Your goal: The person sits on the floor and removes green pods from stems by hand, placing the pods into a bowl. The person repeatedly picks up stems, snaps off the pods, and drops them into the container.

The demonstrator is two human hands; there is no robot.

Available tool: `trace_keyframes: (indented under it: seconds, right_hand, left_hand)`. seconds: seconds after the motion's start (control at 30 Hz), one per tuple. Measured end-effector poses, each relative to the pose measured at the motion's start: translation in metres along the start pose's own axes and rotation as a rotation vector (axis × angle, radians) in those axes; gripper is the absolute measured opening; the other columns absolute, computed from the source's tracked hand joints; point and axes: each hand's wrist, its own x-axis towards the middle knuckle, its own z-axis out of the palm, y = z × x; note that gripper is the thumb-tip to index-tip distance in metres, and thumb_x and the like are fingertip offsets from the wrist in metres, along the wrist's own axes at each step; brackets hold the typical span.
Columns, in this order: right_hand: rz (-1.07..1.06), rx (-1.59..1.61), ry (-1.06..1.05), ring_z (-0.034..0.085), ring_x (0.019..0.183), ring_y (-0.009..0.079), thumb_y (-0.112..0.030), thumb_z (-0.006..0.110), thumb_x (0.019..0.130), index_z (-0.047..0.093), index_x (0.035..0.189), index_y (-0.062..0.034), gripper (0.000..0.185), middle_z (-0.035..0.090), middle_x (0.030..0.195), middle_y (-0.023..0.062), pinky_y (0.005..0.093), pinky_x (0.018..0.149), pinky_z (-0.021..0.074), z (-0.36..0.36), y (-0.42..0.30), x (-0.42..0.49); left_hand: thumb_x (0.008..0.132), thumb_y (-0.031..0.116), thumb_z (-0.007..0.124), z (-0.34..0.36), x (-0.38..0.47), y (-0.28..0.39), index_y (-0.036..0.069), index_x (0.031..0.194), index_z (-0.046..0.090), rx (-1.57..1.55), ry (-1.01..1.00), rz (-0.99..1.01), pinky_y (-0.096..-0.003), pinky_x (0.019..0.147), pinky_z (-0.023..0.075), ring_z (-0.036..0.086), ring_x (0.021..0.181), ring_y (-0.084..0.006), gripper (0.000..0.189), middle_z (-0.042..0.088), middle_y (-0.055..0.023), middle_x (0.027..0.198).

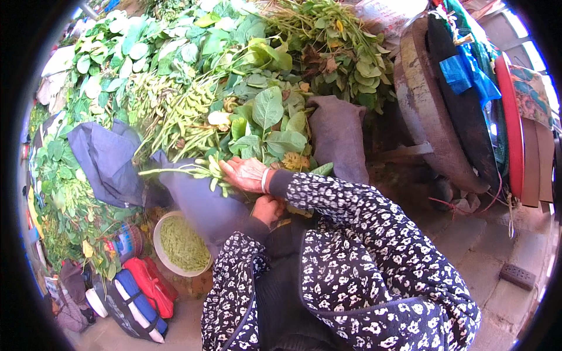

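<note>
My right hand [246,174], with a white bracelet at the wrist, grips a green soybean stalk [175,170] hung with plump pods [216,172]. The bare end of the stalk points left. Just below that wrist, my left hand [268,209] is curled, and whatever may be inside its fingers is hidden. Broad soybean leaves [268,116] lie just beyond my hands. A white basin [158,231] of small light-green pods [184,243] stands to the lower left, beside my blue-grey trouser leg [202,197].
A large heap of leafy soybean plants [175,48] spreads ahead and left, with a pod cluster [175,103] in it. Round boards [412,101] and a red disc [511,127] lean at right. At lower left sit a red bag [151,285] and a blue bundle [140,302].
</note>
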Motion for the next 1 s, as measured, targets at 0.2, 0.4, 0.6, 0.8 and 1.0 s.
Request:
trace_keyframes:
  seconds: [0.2, 0.4, 0.6, 0.8, 1.0]
  right_hand:
    - [0.078, 0.018, -0.152, 0.056, 0.061, 0.0343, -0.033, 0.059, 0.079, 0.048, 0.098, -0.0023, 0.038, 0.055, 0.070, 0.0147, 0.0411, 0.053, 0.0468, -0.041, -0.013, 0.001]
    - [-0.240, -0.442, 0.450, 0.057, 0.057, 0.0262, -0.012, 0.061, 0.071, 0.055, 0.083, -0.0105, 0.014, 0.054, 0.064, 0.0080, 0.0370, 0.052, 0.0481, -0.241, -0.013, 0.047]
    - [0.156, -0.655, 0.405, 0.061, 0.073, 0.0266, -0.017, 0.063, 0.078, 0.059, 0.099, -0.0071, 0.024, 0.062, 0.088, 0.0096, 0.0326, 0.064, 0.0505, -0.361, 0.057, 0.042]
    - [0.438, -1.008, -0.029, 0.062, 0.076, 0.0276, -0.024, 0.062, 0.080, 0.058, 0.101, -0.0077, 0.027, 0.061, 0.094, 0.0114, 0.0352, 0.065, 0.0509, -0.354, 0.195, 0.021]
    - [0.069, -0.545, 0.037, 0.062, 0.079, 0.0286, -0.031, 0.060, 0.081, 0.057, 0.104, -0.0083, 0.032, 0.060, 0.101, 0.0133, 0.0378, 0.066, 0.0513, -0.199, 0.159, 0.015]
  left_hand:
    - [0.079, 0.003, 0.049, 0.022, -0.011, 0.025, 0.003, 0.087, 0.058, 0.192, -0.136, 0.058, -0.0209, 0.041, 0.0330, 0.044, 0.048, -0.0086, 0.013, 0.056, -0.0033, 0.066]
    - [0.087, 0.011, 0.043, -0.007, -0.012, 0.020, 0.002, 0.105, 0.058, 0.112, -0.182, 0.069, -0.0170, 0.041, 0.0307, 0.042, 0.052, -0.0048, 0.025, 0.055, -0.0009, 0.077]
    - [0.092, 0.021, 0.045, -0.022, -0.042, 0.024, 0.002, 0.106, 0.058, 0.057, -0.160, 0.134, -0.0160, 0.045, 0.0306, 0.040, 0.056, -0.0033, 0.027, 0.051, 0.0015, 0.076]
    - [0.092, 0.021, 0.046, -0.018, -0.035, 0.026, 0.006, 0.105, 0.061, 0.035, -0.100, 0.073, -0.0153, 0.046, 0.0308, 0.039, 0.054, -0.0013, 0.025, 0.049, 0.0051, 0.071]
    - [0.091, 0.012, 0.042, -0.029, -0.033, 0.023, 0.004, 0.106, 0.052, 0.284, 0.236, 0.280, -0.0214, 0.047, 0.0359, 0.042, 0.054, -0.0063, 0.020, 0.049, 0.0003, 0.067]
